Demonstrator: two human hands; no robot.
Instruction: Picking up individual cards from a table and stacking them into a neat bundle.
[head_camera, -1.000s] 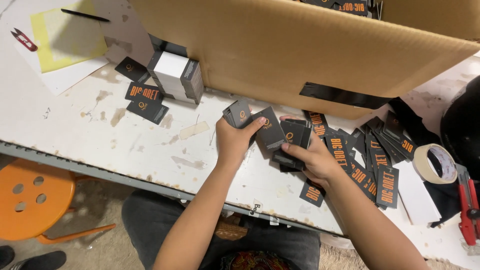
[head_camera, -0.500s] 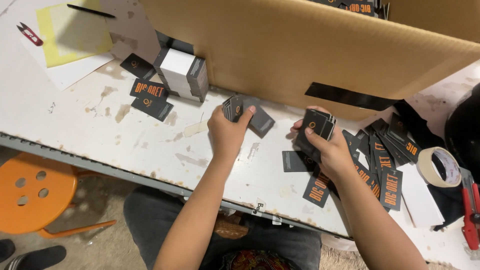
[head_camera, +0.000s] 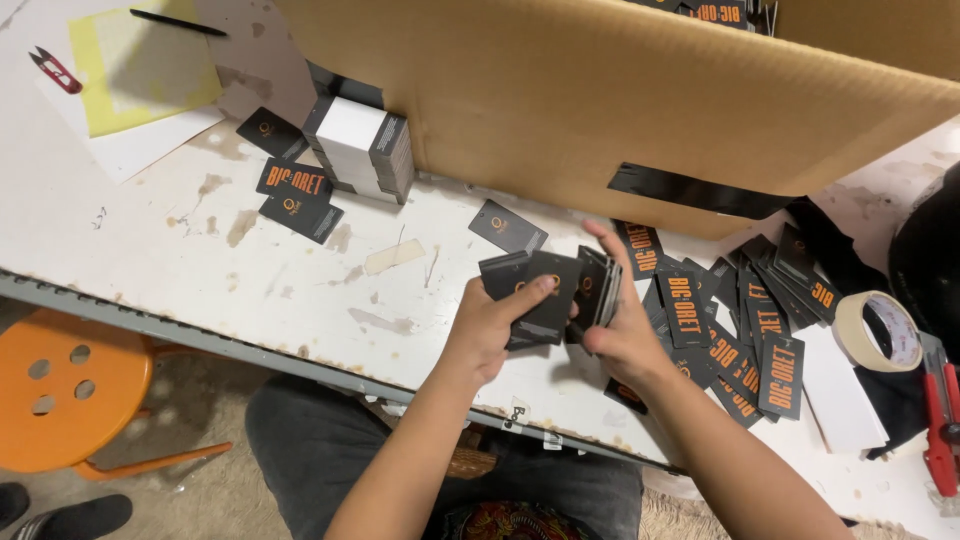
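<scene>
Left hand (head_camera: 487, 330) closed on fanned black tags (head_camera: 530, 290); right hand (head_camera: 620, 325), fingers partly open, gripping tag stack (head_camera: 597, 288)

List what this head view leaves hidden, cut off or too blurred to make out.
- Cardboard box contents: its wall hides them.
- Card count in the right hand: the stack is edge-on and blurred.
- Red tool: cut by the right edge.
- Orange stool: cut by the left edge.

L hand (head_camera: 487, 325) curled, thumb out, R hand (head_camera: 622, 335) maybe pinching, forearms converging
</scene>
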